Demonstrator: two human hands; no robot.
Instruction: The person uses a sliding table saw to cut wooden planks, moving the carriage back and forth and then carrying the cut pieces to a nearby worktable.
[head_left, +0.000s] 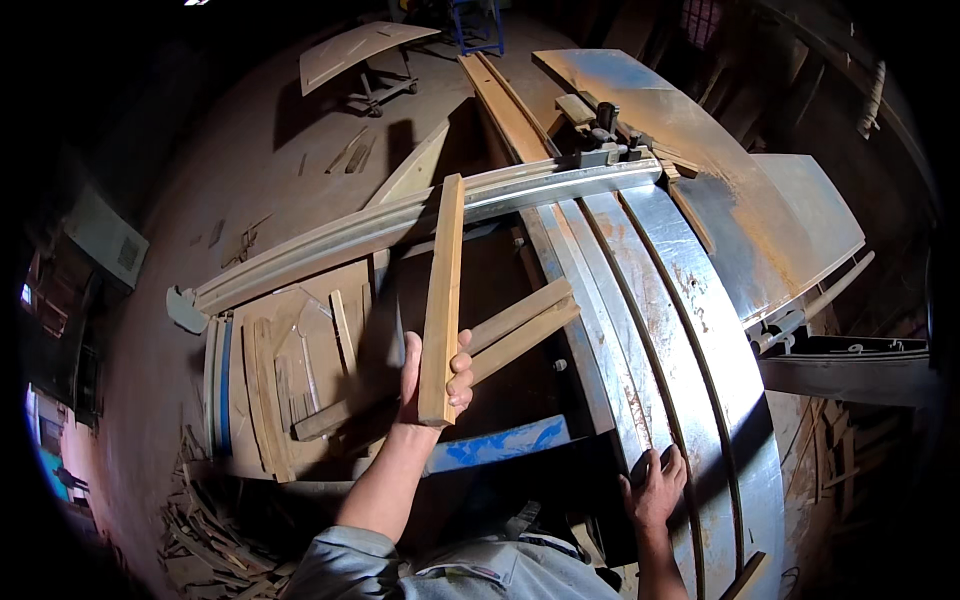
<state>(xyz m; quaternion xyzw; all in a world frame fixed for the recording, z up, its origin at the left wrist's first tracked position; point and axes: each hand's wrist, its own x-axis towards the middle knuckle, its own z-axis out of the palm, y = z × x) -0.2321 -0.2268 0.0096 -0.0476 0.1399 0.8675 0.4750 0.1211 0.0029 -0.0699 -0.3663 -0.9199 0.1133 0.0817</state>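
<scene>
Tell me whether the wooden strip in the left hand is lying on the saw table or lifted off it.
Lifted. The left hand grips the wooden strip near its lower end, holding it upright.

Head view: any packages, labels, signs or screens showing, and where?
None that I can make out.
Left hand grips a pale wood strip, upright.
Right hand rests on the rusty grey metal saw table.
Pale boards lean at far left; any writing is too small to tell.
</scene>
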